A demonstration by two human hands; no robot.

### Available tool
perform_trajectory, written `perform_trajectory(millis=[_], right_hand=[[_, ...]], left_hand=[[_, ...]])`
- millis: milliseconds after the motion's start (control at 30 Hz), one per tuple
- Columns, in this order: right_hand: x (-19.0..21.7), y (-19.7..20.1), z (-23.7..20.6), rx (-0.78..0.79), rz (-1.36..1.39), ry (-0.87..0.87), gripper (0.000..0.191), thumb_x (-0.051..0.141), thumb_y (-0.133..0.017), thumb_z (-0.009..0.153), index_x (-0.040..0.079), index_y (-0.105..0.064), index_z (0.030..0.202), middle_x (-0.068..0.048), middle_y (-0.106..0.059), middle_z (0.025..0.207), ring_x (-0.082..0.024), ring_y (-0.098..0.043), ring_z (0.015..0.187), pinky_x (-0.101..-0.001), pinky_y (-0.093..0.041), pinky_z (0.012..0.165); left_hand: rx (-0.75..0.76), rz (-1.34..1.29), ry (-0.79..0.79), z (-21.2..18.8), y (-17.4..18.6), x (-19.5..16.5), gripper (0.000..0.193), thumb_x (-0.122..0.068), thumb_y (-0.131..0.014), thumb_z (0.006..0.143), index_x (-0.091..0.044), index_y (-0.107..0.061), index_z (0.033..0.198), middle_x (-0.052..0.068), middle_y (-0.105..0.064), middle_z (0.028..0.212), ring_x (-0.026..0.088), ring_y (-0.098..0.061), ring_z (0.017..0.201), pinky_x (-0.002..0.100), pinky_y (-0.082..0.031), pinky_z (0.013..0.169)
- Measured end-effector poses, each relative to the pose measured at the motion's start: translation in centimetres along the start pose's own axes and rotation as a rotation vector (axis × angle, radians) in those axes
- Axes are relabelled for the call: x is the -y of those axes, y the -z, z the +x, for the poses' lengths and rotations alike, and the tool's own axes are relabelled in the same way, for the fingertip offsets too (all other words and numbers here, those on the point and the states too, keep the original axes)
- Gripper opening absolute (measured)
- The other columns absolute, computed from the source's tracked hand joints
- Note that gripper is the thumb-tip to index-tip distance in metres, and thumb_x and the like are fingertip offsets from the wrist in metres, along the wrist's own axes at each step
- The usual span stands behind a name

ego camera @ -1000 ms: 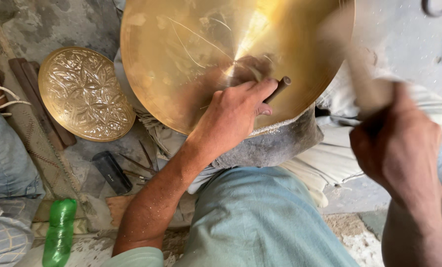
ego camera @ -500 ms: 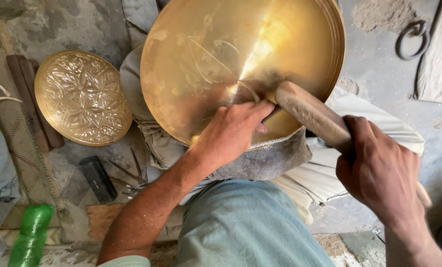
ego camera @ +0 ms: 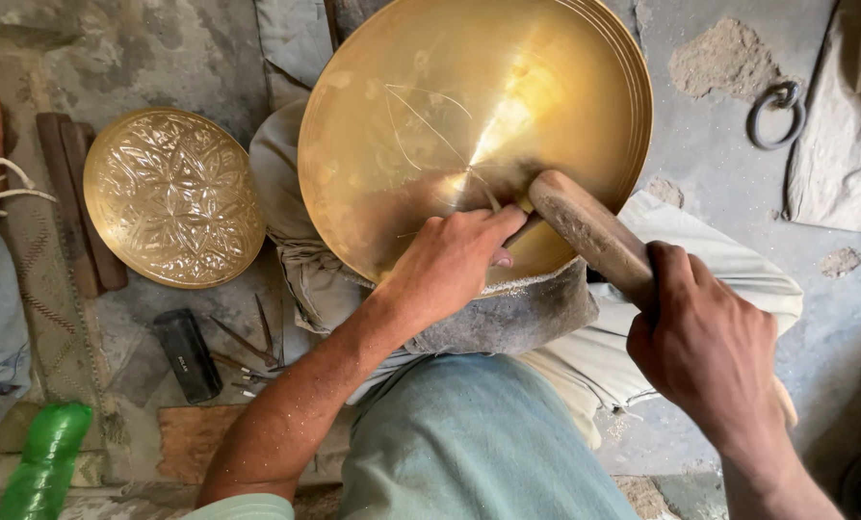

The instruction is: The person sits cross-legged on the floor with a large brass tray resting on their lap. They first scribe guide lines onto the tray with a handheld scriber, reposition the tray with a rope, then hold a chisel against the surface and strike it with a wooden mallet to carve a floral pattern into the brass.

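- Left hand (ego camera: 450, 265): fingers closed on a small tool, pressed against the brass plate (ego camera: 430, 125).
- Right hand (ego camera: 705, 342): gripping the wooden mallet (ego camera: 589, 231); its head touches the plate's lower edge.
- Plate rests tilted on a cloth-covered block (ego camera: 517, 313).

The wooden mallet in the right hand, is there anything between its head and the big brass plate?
Only the small tool pinched in the left hand. The wooden mallet, gripped by the right hand, has its head right at that tool's end, over the big brass plate. Nothing else visible lies between them.
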State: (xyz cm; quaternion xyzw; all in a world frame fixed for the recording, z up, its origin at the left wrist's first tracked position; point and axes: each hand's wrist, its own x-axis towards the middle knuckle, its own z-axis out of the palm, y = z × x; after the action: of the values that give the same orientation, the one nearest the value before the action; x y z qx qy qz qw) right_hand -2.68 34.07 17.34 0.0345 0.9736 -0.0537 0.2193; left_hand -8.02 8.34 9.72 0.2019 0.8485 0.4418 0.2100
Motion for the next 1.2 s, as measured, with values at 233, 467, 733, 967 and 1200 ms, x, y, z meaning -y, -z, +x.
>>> perform_trajectory(millis=[233, 467, 733, 967, 1200], right_hand=[[-0.7, -0.5, -2.8, -0.034, -0.040, 0.008, 0.053, 0.002, -0.063, 0.077, 0.007, -0.063, 0.130, -0.012, -0.074, 0.092, -0.028, -0.071, 0.067, -0.0475, -0.055, 0.058], [-3.2, -2.7, -5.6, -0.242, 0.661, -0.193, 0.051, 0.008, -0.073, 0.080, 0.000, -0.062, 0.129, -0.013, -0.076, 0.105, -0.024, -0.073, 0.090, -0.0389, -0.058, 0.083], [-5.2, -6.2, -6.2, -0.199, 0.871, -0.342, 0.046, 0.001, -0.074, 0.082, -0.002, -0.059, 0.125, -0.010, -0.075, 0.112, -0.019, -0.069, 0.097, -0.0353, -0.055, 0.087], [-4.0, -4.6, -4.8, -0.288, 0.805, -0.031, 0.051, 0.003, -0.072, 0.088, -0.005, -0.052, 0.134, -0.015, -0.074, 0.112, -0.021, -0.071, 0.096, -0.0343, -0.058, 0.084], [-1.6, 1.3, -1.1, -0.452, 0.533, 0.405, 0.039, -0.001, -0.067, 0.096, -0.007, -0.051, 0.131, -0.023, -0.071, 0.109, -0.030, -0.073, 0.093, -0.0377, -0.061, 0.079]], left_hand=[[-0.070, 0.000, -0.047, -1.5, 0.1, -1.3, 0.027, -0.006, -0.070, 0.090, -0.006, -0.061, 0.115, 0.016, -0.072, 0.093, 0.036, -0.072, 0.087, 0.048, -0.055, 0.068], [-0.645, -0.139, 0.097, -7.0, 2.2, -2.2, 0.017, -0.014, -0.068, 0.104, -0.002, -0.057, 0.109, 0.007, -0.074, 0.092, 0.019, -0.077, 0.084, 0.033, -0.062, 0.073], [-0.682, -0.121, 0.036, -6.4, 0.6, -1.7, 0.021, -0.018, -0.069, 0.104, -0.003, -0.057, 0.112, 0.008, -0.073, 0.091, 0.022, -0.077, 0.083, 0.034, -0.060, 0.068], [-0.602, 0.127, -0.047, -4.7, 0.2, -0.6, 0.032, -0.028, -0.074, 0.101, -0.008, -0.056, 0.118, 0.007, -0.069, 0.099, 0.030, -0.072, 0.089, 0.044, -0.055, 0.071], [-0.479, 0.150, -0.001, -4.6, 0.5, -0.8, 0.034, -0.027, -0.073, 0.099, -0.009, -0.056, 0.122, 0.005, -0.069, 0.098, 0.027, -0.073, 0.083, 0.043, -0.055, 0.064]])
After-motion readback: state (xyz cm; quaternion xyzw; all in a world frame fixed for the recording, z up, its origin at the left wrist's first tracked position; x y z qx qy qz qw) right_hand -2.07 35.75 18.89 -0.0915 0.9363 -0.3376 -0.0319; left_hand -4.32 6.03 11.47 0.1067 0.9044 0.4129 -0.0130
